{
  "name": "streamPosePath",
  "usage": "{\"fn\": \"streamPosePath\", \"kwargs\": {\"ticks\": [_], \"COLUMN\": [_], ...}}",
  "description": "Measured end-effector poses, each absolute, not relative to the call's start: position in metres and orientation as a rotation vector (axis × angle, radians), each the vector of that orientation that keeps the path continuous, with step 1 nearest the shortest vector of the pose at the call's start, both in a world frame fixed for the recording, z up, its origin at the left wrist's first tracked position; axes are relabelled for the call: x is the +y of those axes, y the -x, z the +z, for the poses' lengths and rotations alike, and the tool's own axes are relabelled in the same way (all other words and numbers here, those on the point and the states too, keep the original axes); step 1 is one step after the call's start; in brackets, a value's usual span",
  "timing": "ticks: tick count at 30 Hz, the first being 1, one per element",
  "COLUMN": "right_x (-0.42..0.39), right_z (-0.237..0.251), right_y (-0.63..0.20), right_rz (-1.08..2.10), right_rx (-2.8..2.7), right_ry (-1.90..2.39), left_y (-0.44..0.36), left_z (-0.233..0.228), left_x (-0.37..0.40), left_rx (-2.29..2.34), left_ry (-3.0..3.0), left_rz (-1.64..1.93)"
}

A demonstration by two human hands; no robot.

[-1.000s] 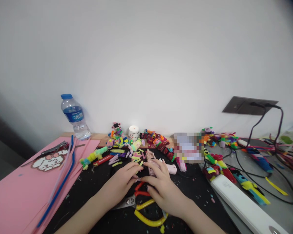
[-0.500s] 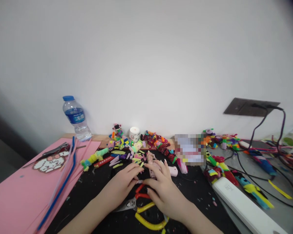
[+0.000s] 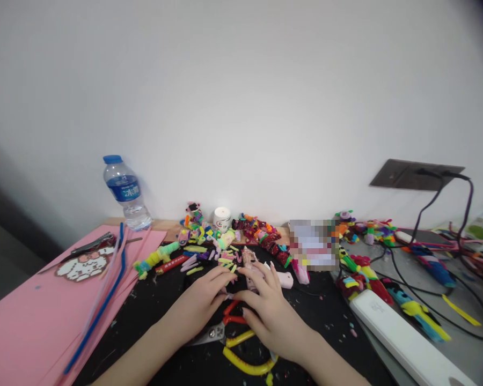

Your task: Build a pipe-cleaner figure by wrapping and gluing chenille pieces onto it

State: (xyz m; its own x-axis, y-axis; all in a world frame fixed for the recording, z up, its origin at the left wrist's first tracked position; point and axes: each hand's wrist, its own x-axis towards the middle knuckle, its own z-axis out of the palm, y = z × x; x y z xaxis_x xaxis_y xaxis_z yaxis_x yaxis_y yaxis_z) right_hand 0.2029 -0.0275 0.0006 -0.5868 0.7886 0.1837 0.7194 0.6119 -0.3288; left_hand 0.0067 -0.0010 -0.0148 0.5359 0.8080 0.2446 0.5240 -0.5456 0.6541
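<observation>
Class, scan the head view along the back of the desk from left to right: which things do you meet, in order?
Water bottle → white jar → blurred card → wall socket plate.

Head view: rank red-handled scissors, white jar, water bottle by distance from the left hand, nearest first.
From the left hand:
1. red-handled scissors: right beneath it, partly covered, on the black mat.
2. white jar: behind the hand, at the wall, among the pipe-cleaner figures.
3. water bottle: far left, at the wall, behind the pink sheet.
</observation>
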Motion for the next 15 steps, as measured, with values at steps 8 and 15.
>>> {"fn": "streamPosePath", "kwargs": {"ticks": [8,15], "right_x": [-0.0280,-0.0277], "right_z": [0.0009,0.0006], "right_y": [-0.2010,-0.2005], "right_rz": [0.304,0.296], "right_rx": [-2.577,-2.595], "right_ry": [1.208,1.225], "left_y": [-0.0070,-0.0070], "left_z": [-0.0147,-0.0137], "left_x": [-0.0014,-0.0011], "left_rx": [1.083,1.115], "left_ry": [-2.253,-2.282], "left_rz": [0.736,0.741]}}
